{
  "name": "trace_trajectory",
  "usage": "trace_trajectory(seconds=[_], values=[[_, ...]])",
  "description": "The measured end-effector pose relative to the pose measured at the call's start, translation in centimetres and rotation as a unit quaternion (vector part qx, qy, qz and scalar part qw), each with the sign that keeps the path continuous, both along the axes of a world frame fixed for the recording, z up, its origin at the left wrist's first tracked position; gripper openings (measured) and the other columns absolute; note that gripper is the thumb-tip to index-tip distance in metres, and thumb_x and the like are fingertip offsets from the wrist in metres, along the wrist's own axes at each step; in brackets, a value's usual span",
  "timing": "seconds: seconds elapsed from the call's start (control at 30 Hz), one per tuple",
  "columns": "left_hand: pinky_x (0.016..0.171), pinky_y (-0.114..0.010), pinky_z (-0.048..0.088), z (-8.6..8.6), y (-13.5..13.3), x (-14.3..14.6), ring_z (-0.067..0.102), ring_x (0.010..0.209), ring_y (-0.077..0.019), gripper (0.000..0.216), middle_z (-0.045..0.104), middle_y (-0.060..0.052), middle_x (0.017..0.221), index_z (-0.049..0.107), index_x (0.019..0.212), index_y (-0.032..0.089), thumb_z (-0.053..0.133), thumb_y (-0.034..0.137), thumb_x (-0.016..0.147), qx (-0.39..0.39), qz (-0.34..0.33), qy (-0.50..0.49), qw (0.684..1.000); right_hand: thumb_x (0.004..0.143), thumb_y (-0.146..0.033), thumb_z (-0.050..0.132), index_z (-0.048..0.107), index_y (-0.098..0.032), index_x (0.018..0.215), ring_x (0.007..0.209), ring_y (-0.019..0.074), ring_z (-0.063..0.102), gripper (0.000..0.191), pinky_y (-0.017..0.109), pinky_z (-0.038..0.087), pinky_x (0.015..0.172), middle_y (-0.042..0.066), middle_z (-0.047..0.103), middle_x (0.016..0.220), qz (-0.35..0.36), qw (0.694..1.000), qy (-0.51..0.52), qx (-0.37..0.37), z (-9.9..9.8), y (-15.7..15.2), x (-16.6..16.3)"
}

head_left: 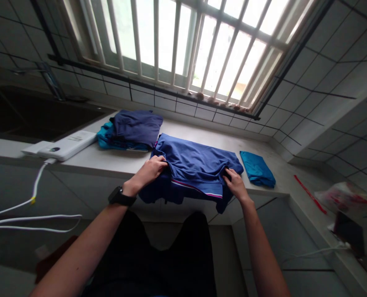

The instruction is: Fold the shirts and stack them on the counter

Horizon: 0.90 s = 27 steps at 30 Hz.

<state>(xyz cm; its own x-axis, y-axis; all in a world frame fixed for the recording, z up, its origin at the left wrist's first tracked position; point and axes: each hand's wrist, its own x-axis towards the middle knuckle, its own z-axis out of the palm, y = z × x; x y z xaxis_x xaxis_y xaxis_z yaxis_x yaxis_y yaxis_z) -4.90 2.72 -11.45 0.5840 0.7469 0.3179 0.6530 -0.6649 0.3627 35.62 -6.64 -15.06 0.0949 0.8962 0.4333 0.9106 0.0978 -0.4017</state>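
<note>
A blue garment (195,163) with a pink and white stripe lies across the front edge of the tiled counter (121,161), its lower part hanging over the edge. My left hand (150,169) is closed on the garment's left side, a black watch on that wrist. My right hand (234,183) pinches the cloth at the garment's right front corner.
A pile of folded dark blue and teal clothes (130,130) sits behind and to the left. A folded teal cloth (257,168) lies to the right. A white power bank (62,146) with white cables rests at the counter's left. A barred window (183,45) stands behind; a dark sink (31,111) is at left.
</note>
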Motion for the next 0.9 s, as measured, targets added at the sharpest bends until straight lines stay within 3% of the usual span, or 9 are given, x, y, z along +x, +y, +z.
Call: trace_trajectory(seconds=[0.13, 0.23, 0.47, 0.77, 0.9], values=[[0.091, -0.033, 0.056, 0.9, 1.9, 0.8, 0.066, 0.091, -0.0215, 0.034, 0.069, -0.011, 0.1, 0.08, 0.086, 0.019, 0.047, 0.009, 0.085, -0.025, -0.028, 0.0, 0.999, 0.092, -0.012, 0.042, 0.074, -0.017, 0.127, 0.119, 0.028, 0.068, 0.048, 0.044, 0.052, 0.11, 0.015, 0.072, 0.127, 0.015, 1.0, -0.01, -0.008, 1.0, 1.4, -0.6], [0.092, -0.031, 0.056, 1.3, 3.7, 1.3, 0.067, 0.089, -0.0204, 0.034, 0.07, -0.011, 0.098, 0.081, 0.088, 0.018, 0.048, 0.009, 0.083, -0.027, -0.02, 0.003, 0.999, 0.088, -0.006, 0.042, 0.075, -0.017, 0.127, 0.114, 0.0269, 0.069, 0.052, 0.042, 0.052, 0.11, 0.014, 0.074, 0.122, 0.017, 0.999, -0.028, -0.013, 1.8, 2.5, -0.7], [0.093, -0.029, 0.056, 1.4, 8.3, 2.6, 0.07, 0.093, -0.0219, 0.032, 0.074, -0.011, 0.099, 0.082, 0.094, 0.016, 0.054, 0.012, 0.08, -0.023, 0.008, 0.024, 0.999, 0.087, -0.003, 0.043, 0.074, -0.015, 0.13, 0.114, 0.0278, 0.069, 0.054, 0.039, 0.051, 0.109, 0.016, 0.072, 0.124, -0.026, 0.996, -0.07, -0.046, 2.6, 6.2, -0.4], [0.089, -0.025, 0.054, 1.2, 13.1, 3.8, 0.07, 0.094, -0.0218, 0.034, 0.077, -0.009, 0.099, 0.082, 0.094, 0.015, 0.054, 0.009, 0.077, -0.007, 0.04, 0.033, 0.999, 0.085, -0.003, 0.038, 0.074, -0.015, 0.13, 0.109, 0.0278, 0.067, 0.059, 0.041, 0.053, 0.104, 0.015, 0.072, 0.123, -0.044, 0.995, -0.085, -0.031, 1.8, 11.5, 0.9], [0.093, -0.028, 0.051, 0.3, 14.8, 4.4, 0.066, 0.095, -0.0219, 0.036, 0.073, -0.009, 0.101, 0.081, 0.097, 0.015, 0.052, 0.006, 0.079, 0.001, 0.055, 0.032, 0.998, 0.088, -0.003, 0.035, 0.072, -0.011, 0.133, 0.11, 0.0284, 0.067, 0.059, 0.043, 0.051, 0.106, 0.018, 0.07, 0.129, -0.054, 0.994, -0.092, -0.036, 1.7, 13.0, 1.2]])
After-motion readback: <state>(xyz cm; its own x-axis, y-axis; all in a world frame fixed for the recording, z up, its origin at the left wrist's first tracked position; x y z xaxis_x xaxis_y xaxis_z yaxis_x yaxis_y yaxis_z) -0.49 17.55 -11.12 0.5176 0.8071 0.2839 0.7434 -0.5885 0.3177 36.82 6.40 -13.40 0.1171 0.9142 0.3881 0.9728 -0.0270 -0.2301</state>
